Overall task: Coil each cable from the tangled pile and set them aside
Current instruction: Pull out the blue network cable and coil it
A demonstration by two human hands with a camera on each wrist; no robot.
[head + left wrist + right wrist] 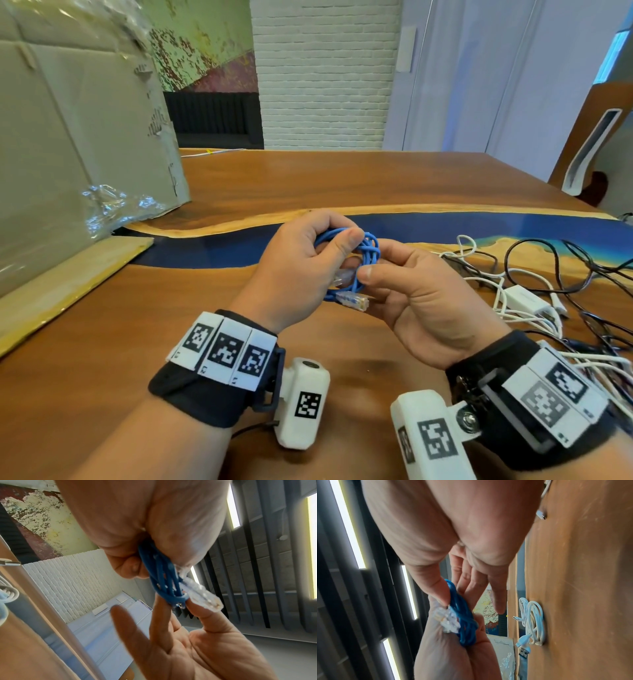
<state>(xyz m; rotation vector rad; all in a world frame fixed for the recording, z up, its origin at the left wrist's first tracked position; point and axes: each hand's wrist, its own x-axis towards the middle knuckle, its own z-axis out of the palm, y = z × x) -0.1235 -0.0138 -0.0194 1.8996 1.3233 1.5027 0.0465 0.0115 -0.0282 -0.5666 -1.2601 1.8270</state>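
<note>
A blue network cable (368,251), wound into a small coil, is held above the wooden table (171,342). My left hand (342,255) grips one side of the coil, thumb on top. Thumb and fingers of my right hand (374,263) pinch the other side. Two clear plugs (352,301) stick out below the coil. In the left wrist view the blue cable (163,577) hangs from my palm with a plug (205,599) beside it. In the right wrist view my thumb presses the blue cable (464,622). The tangled pile (555,274) of black and white cables lies to the right.
A large cardboard box (68,137) with plastic wrap stands at the left. A white power adapter (520,298) lies in the pile. One coiled white cable (534,620) lies on the table. A chair (589,137) stands at the far right.
</note>
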